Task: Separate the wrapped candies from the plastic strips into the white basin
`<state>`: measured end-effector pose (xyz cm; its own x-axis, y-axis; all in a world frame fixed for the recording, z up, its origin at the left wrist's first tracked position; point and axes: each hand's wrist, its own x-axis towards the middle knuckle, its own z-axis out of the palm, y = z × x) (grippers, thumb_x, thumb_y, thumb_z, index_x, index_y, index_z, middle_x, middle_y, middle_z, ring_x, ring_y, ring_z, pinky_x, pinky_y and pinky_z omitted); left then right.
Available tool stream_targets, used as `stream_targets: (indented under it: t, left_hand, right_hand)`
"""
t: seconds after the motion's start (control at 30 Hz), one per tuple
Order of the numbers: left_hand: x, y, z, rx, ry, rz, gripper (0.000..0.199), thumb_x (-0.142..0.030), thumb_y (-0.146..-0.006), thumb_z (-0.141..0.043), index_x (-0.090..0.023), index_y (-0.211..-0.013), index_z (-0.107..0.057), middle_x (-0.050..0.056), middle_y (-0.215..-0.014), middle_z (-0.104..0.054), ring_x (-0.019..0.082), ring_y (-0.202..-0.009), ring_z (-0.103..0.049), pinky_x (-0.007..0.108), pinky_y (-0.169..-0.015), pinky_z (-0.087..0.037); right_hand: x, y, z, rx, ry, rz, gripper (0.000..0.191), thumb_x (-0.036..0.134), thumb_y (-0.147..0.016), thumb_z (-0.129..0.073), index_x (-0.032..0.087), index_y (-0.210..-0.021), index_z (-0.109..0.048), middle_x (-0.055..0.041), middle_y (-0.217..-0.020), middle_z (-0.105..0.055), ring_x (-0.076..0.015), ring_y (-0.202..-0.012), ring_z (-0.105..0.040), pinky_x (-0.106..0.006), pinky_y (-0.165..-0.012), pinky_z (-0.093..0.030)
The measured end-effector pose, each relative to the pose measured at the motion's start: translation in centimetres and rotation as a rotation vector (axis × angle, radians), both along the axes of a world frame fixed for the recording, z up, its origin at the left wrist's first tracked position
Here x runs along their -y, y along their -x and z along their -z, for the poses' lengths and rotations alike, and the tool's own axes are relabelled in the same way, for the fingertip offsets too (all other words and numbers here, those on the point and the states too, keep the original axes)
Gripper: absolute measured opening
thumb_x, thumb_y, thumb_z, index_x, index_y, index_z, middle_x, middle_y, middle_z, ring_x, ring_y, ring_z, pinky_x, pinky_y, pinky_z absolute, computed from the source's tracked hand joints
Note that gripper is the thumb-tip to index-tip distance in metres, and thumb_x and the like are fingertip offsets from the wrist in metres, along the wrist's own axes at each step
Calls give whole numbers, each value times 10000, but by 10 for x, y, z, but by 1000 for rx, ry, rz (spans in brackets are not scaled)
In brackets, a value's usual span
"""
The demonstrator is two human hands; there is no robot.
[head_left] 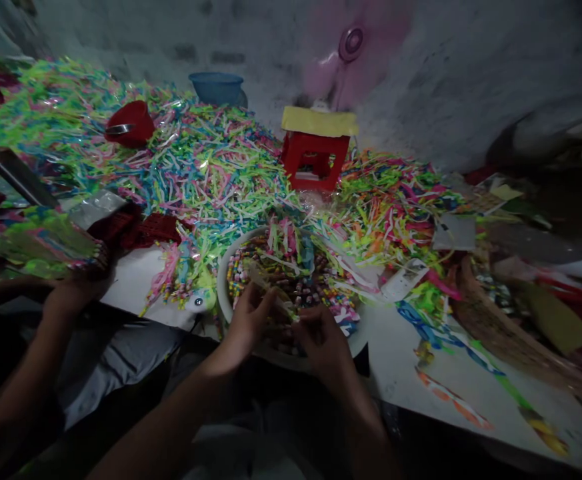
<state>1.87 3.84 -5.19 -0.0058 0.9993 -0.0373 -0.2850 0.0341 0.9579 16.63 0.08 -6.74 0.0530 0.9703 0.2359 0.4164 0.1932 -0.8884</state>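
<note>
Over a round white basin [224, 273], my left hand [248, 317] and my right hand [323, 337] are close together with bent, pinching fingers. A thin pale yellow-green strip [285, 303] runs between the fingertips, and both hands grip it; its exact kind is too dim to make out. Many small dark and coloured beads [331, 283] lie in the basin beneath my hands. At the basin's far side rests a bunch of pink, white and green strips [285, 237].
Heaps of coloured strips [211, 160] cover the table's back. A red plastic stool [315, 160] and a pink fan [351, 45] stand behind the basin. At left, a co-worker's hand [73, 293] is near a strip bundle [45, 240]. A brown-rimmed tray [501, 333] sits right.
</note>
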Motion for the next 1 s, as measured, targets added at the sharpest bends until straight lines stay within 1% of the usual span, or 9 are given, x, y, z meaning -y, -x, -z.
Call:
stream_targets:
  t: [0.13, 0.23, 0.4, 0.57, 0.7, 0.77, 0.83, 0.93, 1.0]
  left_hand:
    - [4, 2, -9, -20, -29, 79, 429, -472, -747, -695, -152, -1031, -668, 79, -953, -708, 193, -823, -661, 247, -656, -525]
    - [6, 4, -14, -7, -14, 83, 443, -469, -743, -700, -154, -1055, -683, 80, -957, -718, 196, -819, -669, 248, -658, -526]
    - [9, 3, -13, 6, 16, 89, 449, -471, -731, -711, -156, -1049, -686, 80, -988, -722, 195, -834, -668, 256, -699, -527]
    - [9, 8, -18, -66, -31, 51, 405, -468, -751, -690, -158, -1012, -682, 61, -878, -708, 179, -776, -640, 251, -695, -506]
    - [-19, 45, -32, -280, -152, -98, 472, -487, -785, -641, -180, -1144, -640, 25, -798, -664, 151, -688, -587, 243, -662, -487]
    - [-45, 74, -38, -443, -180, -201, 524, -467, -837, -565, -178, -1274, -565, 20, -795, -642, 136, -605, -550, 245, -593, -470]
    - [-72, 103, -39, -653, -195, -318, 528, -432, -875, -491, -157, -1325, -521, 41, -833, -637, 141, -585, -537, 273, -594, -477]
    - [-99, 129, -39, -974, -247, -397, 522, -338, -879, -467, -116, -1351, -485, 125, -1003, -648, 230, -840, -615, 398, -821, -497]
    - [-97, 125, -37, -1090, -373, -422, 559, -303, -844, -519, -101, -1362, -459, 188, -1199, -584, 298, -1107, -553, 473, -987, -413]
  right_hand:
    - [-3, -3, -1, -82, 195, -58, 246, 450, -833, -558, 220, -912, -514, 11, -739, -587, -144, -633, -539, -248, -569, -431]
    - [-4, -3, -5, -96, 263, -127, 294, 468, -837, -545, 216, -985, -528, -13, -831, -636, -156, -684, -580, -255, -596, -444]
    - [3, 0, -8, 14, 189, -160, 335, 484, -890, -479, 192, -764, -585, -11, -701, -630, -163, -670, -585, -251, -586, -422]
    - [1, -3, -11, 73, 52, -150, 353, 481, -907, -477, 199, -782, -648, -13, -692, -653, -168, -662, -613, -255, -590, -448]
    - [-18, -35, -20, 467, -147, 112, 324, 420, -922, -464, 177, -940, -678, -97, -906, -685, -239, -850, -635, -352, -742, -469]
    - [-28, -51, -23, 735, -109, 308, 289, 400, -894, -530, 157, -938, -678, -141, -942, -661, -283, -884, -622, -400, -755, -454]
    - [-36, -60, -23, 937, -9, 384, 299, 431, -849, -606, 144, -900, -675, -165, -935, -648, -311, -876, -618, -416, -731, -441]
    - [-43, -58, -19, 1043, 53, 326, 334, 446, -815, -657, 131, -926, -642, -166, -904, -660, -308, -858, -624, -397, -716, -421]
    - [-47, -53, -14, 1038, 35, 287, 293, 397, -827, -653, 135, -952, -621, -154, -894, -669, -290, -851, -629, -378, -717, -409]
